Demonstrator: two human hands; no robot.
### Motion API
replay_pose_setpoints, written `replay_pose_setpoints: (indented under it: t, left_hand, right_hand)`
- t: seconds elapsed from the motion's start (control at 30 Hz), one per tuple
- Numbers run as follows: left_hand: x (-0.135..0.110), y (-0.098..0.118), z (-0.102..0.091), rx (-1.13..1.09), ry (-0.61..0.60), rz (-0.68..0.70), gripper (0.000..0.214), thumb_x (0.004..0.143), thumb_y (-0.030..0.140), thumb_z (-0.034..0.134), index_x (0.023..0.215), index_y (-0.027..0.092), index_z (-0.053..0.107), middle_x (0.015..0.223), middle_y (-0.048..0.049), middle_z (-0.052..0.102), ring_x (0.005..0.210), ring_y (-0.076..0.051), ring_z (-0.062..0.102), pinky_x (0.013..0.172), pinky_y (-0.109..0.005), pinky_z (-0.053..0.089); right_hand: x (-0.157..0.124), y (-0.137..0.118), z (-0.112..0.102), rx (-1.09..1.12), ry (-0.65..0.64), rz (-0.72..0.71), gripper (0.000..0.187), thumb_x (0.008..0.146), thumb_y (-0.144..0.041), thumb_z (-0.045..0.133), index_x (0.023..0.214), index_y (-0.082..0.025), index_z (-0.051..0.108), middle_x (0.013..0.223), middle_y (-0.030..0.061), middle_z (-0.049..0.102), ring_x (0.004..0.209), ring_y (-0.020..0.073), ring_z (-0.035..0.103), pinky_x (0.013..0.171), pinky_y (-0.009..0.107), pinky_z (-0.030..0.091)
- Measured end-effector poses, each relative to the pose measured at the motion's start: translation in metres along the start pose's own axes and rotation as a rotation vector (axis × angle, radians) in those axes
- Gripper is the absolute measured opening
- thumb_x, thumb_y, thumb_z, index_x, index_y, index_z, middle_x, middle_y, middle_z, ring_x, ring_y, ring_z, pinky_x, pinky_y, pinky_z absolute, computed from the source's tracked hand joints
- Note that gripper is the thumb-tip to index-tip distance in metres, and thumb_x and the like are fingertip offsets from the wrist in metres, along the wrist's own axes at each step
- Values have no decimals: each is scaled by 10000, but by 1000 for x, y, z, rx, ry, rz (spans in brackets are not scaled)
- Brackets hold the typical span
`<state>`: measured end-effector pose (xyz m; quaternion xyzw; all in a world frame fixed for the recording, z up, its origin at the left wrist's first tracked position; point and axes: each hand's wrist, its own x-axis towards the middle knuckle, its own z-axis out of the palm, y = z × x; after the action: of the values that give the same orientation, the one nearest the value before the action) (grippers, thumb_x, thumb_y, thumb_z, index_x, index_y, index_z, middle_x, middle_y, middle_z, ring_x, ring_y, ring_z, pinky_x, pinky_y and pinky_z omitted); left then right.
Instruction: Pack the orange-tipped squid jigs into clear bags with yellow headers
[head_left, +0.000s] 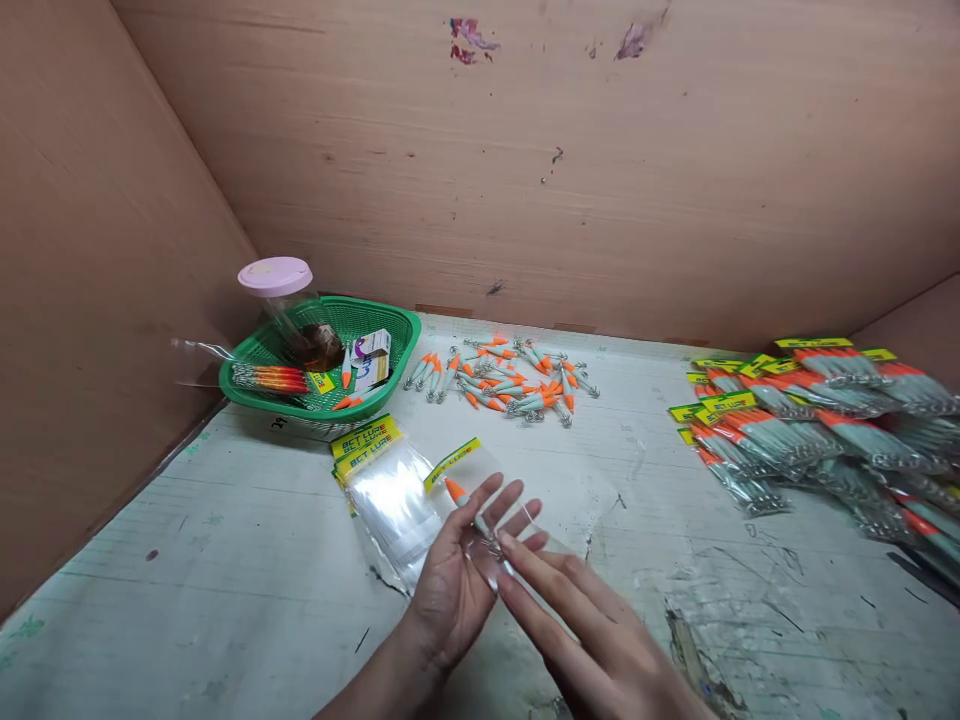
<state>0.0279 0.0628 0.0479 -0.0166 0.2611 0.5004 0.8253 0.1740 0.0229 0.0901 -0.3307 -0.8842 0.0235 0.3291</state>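
My left hand (pixel 454 590) lies palm up at the lower middle, fingers spread under a clear plastic bag (pixel 459 462) with a yellow-green header, its thumb against the bag. A fishing lure (pixel 457 492) with an orange tip and pale body lies lengthwise in the bag, tip towards the header. My right hand (pixel 592 612) has its fingertips at the lure's metal hook end, over my left palm. Just left of my hands lies a stack of flat bags (pixel 397 500) with the same header. The right thumb is hidden.
Loose orange-tipped lures (pixel 510 380) lie in a pile at the back. A green basket (pixel 409 340) holds a lidded cup (pixel 276 280), a small box and a few lures. Filled lure packs (pixel 810 420) are heaped at right. Wooden panels (pixel 525 200) enclose the table.
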Motion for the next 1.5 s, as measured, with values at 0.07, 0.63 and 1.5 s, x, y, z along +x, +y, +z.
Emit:
replay_pose_setpoints:
  t: [0.07, 0.63, 1.5]
  left_hand:
    - [1, 9, 2, -24, 48, 30, 308, 870, 235, 486, 1157, 163, 572, 1138, -91, 662, 1044, -236, 624, 908, -394, 500]
    - [7, 30, 3, -67, 106, 104, 355, 914, 245, 428, 1253, 146, 457, 1091, -122, 679, 957, -247, 665, 747, -356, 584]
    - [15, 35, 0, -69, 196, 129, 264, 915, 143, 421, 1140, 117, 557, 951, -72, 731, 852, -198, 696, 710, -323, 595]
  right_hand:
    - [5, 18, -10, 29, 97, 63, 421, 881, -117, 476, 1278, -256, 487, 1109, 100, 661, 1012, 228, 612, 773, 370, 544]
    - [60, 202, 42, -410, -389, 205, 237, 901, -313, 536, 1076, -157, 569, 1079, 58, 594, 911, 168, 597, 779, 365, 512]
    - [-1, 120, 6, 75, -505, 246, 245, 685, 0, 489, 796, -207, 560, 889, 26, 556, 733, 141, 552, 610, 216, 439]
